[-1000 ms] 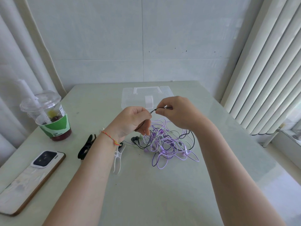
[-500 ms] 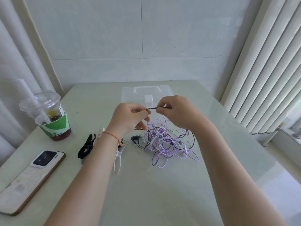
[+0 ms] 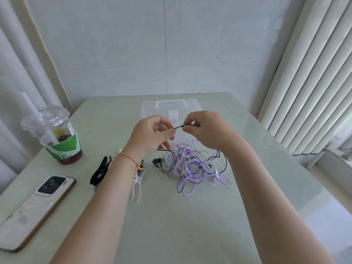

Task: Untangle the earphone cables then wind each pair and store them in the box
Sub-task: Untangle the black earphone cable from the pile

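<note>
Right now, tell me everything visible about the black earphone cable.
The black earphone cable is thin, dark and rubbery-looking. One short stretch is pulled taut between the left hand and right hand, both pinching it above the table. The rest loops down into the purple cable tangle; its two black earbuds lie at the pile's left edge.

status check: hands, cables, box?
Left hand and right hand both pinch black cable. Purple tangle on table, unwound. Clear box behind, shut.
</note>
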Available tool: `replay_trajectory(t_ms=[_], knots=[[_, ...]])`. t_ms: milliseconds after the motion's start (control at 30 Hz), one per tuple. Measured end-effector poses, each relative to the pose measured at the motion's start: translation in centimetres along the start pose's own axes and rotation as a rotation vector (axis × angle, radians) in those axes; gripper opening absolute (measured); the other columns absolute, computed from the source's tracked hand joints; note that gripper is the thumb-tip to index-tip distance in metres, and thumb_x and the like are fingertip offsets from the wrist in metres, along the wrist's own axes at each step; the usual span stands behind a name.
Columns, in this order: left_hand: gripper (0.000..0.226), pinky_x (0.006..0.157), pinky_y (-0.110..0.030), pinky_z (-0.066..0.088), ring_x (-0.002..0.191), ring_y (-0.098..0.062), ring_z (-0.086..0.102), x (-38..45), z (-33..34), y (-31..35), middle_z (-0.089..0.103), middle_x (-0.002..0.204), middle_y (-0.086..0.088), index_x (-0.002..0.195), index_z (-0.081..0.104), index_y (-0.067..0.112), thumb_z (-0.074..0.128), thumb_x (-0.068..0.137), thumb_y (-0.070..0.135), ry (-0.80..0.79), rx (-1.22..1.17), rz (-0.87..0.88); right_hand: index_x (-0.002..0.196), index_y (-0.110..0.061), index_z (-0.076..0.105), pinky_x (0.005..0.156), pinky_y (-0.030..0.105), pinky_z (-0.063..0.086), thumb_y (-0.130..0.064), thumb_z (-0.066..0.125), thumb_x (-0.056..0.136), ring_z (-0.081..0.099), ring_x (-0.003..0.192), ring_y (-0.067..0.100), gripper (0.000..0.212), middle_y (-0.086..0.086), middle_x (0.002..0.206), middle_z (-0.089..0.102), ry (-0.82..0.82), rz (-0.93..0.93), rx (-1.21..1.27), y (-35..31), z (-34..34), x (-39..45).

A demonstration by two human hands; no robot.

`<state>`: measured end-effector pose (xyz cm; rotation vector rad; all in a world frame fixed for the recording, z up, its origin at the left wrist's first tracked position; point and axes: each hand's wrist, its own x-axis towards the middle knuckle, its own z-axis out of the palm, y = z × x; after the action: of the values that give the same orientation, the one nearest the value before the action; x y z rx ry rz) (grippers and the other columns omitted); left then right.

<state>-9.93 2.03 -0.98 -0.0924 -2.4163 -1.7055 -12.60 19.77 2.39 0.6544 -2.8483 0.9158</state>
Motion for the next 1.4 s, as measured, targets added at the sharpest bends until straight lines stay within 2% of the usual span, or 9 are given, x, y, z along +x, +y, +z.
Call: replay_trajectory(t_ms=[267, 400, 567, 667, 800, 1000, 1167, 1267, 1400], knots=[[0.015, 0.055, -0.034, 0.052, 0.045, -0.01, 0.059, 0.2, 0.6, -0.6, 0.065, 0.056, 0.003, 0.069, 0.06, 0.016, 0.07, 0.074, 0.006, 0.039, 0.257, 0.041, 0.093, -0.023, 0.067, 0.063, 0.029, 0.043, -0.029, 0.06, 0.092, 0.052, 0.068, 0.015, 0.009, -0.013, 0.071, 0.049, -0.039, -0.007, -0.045, -0.3, 0.7, 0.0], [0.011, 0.061, -0.031, 0.053, 0.055, -0.015, 0.065, 0.2, 0.7, -0.6, 0.066, 0.058, 0.0, 0.068, 0.06, 0.016, 0.069, 0.072, 0.01, -0.018, 0.33, 0.02, 0.096, -0.022, 0.068, 0.067, 0.03, 0.046, -0.028, 0.059, 0.092, 0.057, 0.077, 0.02, 0.011, -0.008, 0.078, 0.052, -0.05, -0.017, -0.089, -0.7, 1.2, 0.0], [0.009, 0.068, -0.043, 0.055, 0.058, -0.021, 0.062, 0.4, 0.5, -0.7, 0.065, 0.055, -0.002, 0.066, 0.061, 0.014, 0.064, 0.065, 0.021, -0.126, 0.283, -0.05, 0.098, -0.023, 0.068, 0.077, 0.035, 0.052, -0.025, 0.059, 0.092, 0.061, 0.089, 0.022, 0.011, -0.006, 0.088, 0.057, -0.04, -0.039, -0.136, -1.0, 1.7, 0.1], [0.014, 0.062, -0.041, 0.052, 0.061, -0.026, 0.063, 0.3, 0.5, -0.5, 0.065, 0.06, -0.011, 0.067, 0.06, 0.009, 0.061, 0.06, 0.022, -0.158, 0.193, -0.105, 0.098, -0.025, 0.068, 0.072, 0.032, 0.048, -0.025, 0.059, 0.092, 0.059, 0.089, 0.021, 0.011, -0.007, 0.088, 0.055, -0.035, -0.054, -0.162, -0.9, 1.8, 0.2], [0.009, 0.053, -0.027, 0.044, 0.054, -0.026, 0.063, 0.2, 0.3, -0.6, 0.064, 0.062, -0.012, 0.07, 0.058, 0.005, 0.062, 0.078, 0.003, -0.172, 0.161, -0.142, 0.097, -0.027, 0.068, 0.065, 0.028, 0.04, -0.028, 0.06, 0.091, 0.054, 0.082, 0.018, 0.01, -0.012, 0.078, 0.049, -0.008, -0.071, -0.16, -0.7, 1.7, 0.2], [0.01, 0.057, -0.03, 0.05, 0.054, -0.02, 0.07, 0.3, 0.5, -0.9, 0.062, 0.055, -0.007, 0.074, 0.055, 0.009, 0.063, 0.074, 0.014, -0.041, 0.366, -0.08, 0.096, -0.026, 0.067, 0.062, 0.028, 0.037, -0.031, 0.058, 0.093, 0.054, 0.076, 0.017, 0.011, -0.014, 0.07, 0.046, 0.021, -0.087, -0.119, -1.0, 2.1, 0.3], [0.008, 0.051, -0.026, 0.041, 0.05, -0.026, 0.064, 0.2, 0.2, -0.6, 0.066, 0.058, -0.008, 0.067, 0.058, 0.007, 0.06, 0.074, 0.01, -0.076, 0.157, -0.084, 0.098, -0.025, 0.066, 0.065, 0.029, 0.041, -0.032, 0.055, 0.095, 0.055, 0.081, 0.019, 0.014, -0.008, 0.083, 0.054, 0.051, -0.079, -0.129, -0.9, 1.9, 0.4], [0.013, 0.051, -0.027, 0.039, 0.05, -0.026, 0.061, 0.1, 0.3, 0.0, 0.064, 0.063, -0.015, 0.066, 0.059, 0.002, 0.056, 0.078, 0.002, -0.094, -0.036, -0.094, 0.097, -0.024, 0.067, 0.066, 0.029, 0.043, -0.031, 0.055, 0.095, 0.053, 0.08, 0.019, 0.014, -0.008, 0.081, 0.053, 0.063, -0.073, -0.123, -0.6, 1.5, 0.3], [0.012, 0.047, -0.022, 0.045, 0.048, -0.022, 0.06, 0.2, -0.1, 0.0, 0.063, 0.062, -0.007, 0.074, 0.061, 0.004, 0.059, 0.07, 0.015, -0.079, -0.316, -0.123, 0.093, -0.025, 0.067, 0.068, 0.032, 0.047, -0.03, 0.055, 0.095, 0.054, 0.08, 0.02, 0.013, -0.008, 0.081, 0.054, 0.087, -0.067, -0.096, -0.4, 1.4, 0.3]])
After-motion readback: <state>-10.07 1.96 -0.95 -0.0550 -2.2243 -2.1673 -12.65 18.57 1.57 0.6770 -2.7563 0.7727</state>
